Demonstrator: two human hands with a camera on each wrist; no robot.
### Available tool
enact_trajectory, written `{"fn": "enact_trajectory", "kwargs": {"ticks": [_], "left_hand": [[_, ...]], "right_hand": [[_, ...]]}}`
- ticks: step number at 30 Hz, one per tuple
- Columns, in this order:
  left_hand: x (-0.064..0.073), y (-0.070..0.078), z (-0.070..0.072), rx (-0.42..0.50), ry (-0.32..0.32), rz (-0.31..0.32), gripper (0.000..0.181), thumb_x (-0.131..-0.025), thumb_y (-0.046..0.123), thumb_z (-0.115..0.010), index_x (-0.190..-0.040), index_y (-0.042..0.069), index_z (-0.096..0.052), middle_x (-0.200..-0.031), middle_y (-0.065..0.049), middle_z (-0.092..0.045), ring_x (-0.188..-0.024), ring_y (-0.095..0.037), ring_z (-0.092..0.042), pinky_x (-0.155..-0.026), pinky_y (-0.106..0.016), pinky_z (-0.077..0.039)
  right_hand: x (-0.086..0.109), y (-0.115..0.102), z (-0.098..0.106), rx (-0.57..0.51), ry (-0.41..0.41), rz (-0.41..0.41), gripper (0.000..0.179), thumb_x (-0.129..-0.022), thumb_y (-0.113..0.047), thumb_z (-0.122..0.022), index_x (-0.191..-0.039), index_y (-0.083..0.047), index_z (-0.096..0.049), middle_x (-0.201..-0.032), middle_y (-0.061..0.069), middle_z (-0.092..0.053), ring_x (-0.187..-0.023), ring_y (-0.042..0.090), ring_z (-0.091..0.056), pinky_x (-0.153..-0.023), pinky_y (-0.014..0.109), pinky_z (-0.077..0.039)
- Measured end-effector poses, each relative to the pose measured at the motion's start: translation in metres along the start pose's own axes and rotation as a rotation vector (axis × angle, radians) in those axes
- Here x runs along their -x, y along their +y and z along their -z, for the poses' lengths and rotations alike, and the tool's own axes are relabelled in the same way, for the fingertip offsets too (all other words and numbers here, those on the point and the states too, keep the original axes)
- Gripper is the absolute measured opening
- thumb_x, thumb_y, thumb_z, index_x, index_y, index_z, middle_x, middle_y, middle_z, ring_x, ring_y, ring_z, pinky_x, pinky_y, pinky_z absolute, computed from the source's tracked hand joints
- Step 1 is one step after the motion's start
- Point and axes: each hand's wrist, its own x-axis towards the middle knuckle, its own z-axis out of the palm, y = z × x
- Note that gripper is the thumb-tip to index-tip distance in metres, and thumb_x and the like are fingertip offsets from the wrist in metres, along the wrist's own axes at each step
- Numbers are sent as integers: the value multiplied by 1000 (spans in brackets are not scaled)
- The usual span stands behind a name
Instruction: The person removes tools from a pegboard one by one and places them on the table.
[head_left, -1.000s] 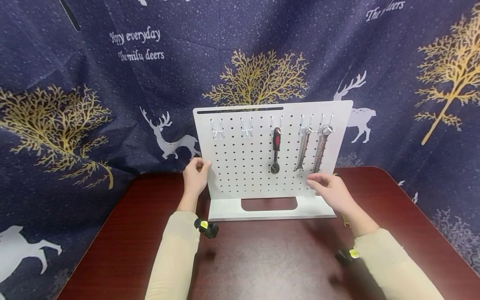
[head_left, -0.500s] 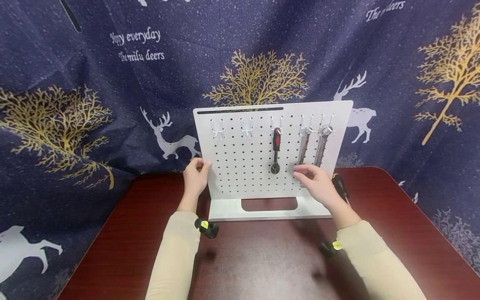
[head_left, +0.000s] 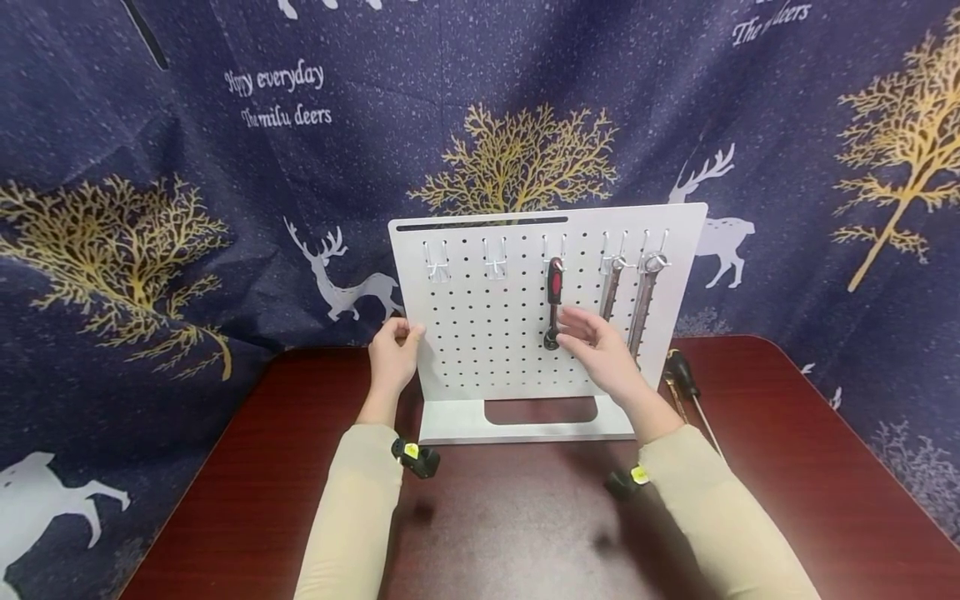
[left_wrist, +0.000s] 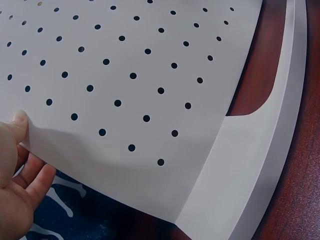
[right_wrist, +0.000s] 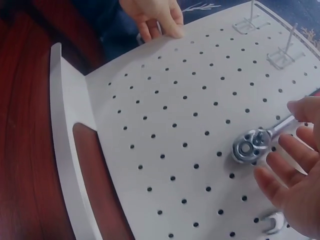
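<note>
A white pegboard [head_left: 487, 350] stands upright on its base. My left hand [head_left: 393, 354] pinches its left edge, thumb on the front face and fingers behind, as the left wrist view shows at the board's rim [left_wrist: 100, 160]. A ratchet wrench [head_left: 554, 287] with a black-and-red handle hangs from a middle hook, head down. Just right of its shaft is my right hand [head_left: 603, 354], fingers spread and slightly bent. In the right wrist view the ratchet head [right_wrist: 245, 147] shows between thumb and fingers, not gripped. Two silver wrenches [head_left: 612, 287] [head_left: 645, 304] hang farther right, partly hidden by that hand.
Two hooks [head_left: 438, 262] [head_left: 496, 260] on the left of the board carry nothing. A black-handled screwdriver [head_left: 681, 373] lies on the dark red table [head_left: 525, 517] right of the board, beside a partly hidden gold-coloured tool [head_left: 675, 398]. A patterned blue cloth [head_left: 360, 167] hangs behind.
My right hand has moved left and slightly up, from below the rightmost wrench to beside the ratchet wrench, uncovering the screwdriver. The left hand stays on the board's edge.
</note>
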Motion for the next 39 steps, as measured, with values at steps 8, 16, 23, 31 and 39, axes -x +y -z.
{"fn": "enact_trajectory", "kwargs": {"ticks": [8,16,23,31,39], "left_hand": [[0,-1,0,-7,-2,8,21,-91,21,-64,-95,2,-56,-97,-18,-62,-90,-28,-57,-79,-35,-46],[-2,-5,-2,-10,4,-1,22,-90,22,-64,-94,2,-57,-96,-17,-62,-89,-28,-56,-79,-34,-45],[-1,-4,-5,-11,14,-18,21,-89,21,-65,-92,2,-57,-90,-16,-61,-83,-25,-53,-73,-31,-42],[0,-2,-3,-3,9,-17,22,-90,21,-64,-93,1,-56,-92,-17,-60,-84,-27,-52,-74,-33,-43],[-1,-4,-3,-6,16,-15,22,-90,21,-65,-93,1,-56,-91,-17,-61,-84,-26,-52,-74,-32,-42]], "right_hand": [[-6,4,-13,-110,-34,-53,55,-93,-18,-60,-142,-7,-38,-141,17,-47,-129,33,-46,-104,46,-38],[-6,12,-23,-68,-53,-131,51,-96,-22,-55,-140,-1,-40,-134,21,-49,-119,31,-51,-96,41,-46],[-1,20,-26,-155,-48,-133,42,-98,-16,-50,-133,3,-38,-133,23,-52,-112,32,-57,-82,36,-53],[10,24,-27,-240,-6,-73,38,-98,-13,-50,-130,4,-42,-127,27,-56,-79,7,-64,-69,26,-54],[20,24,-31,-246,22,-49,37,-96,-10,-52,-129,5,-44,-124,30,-57,-76,5,-64,-70,29,-54]]}}
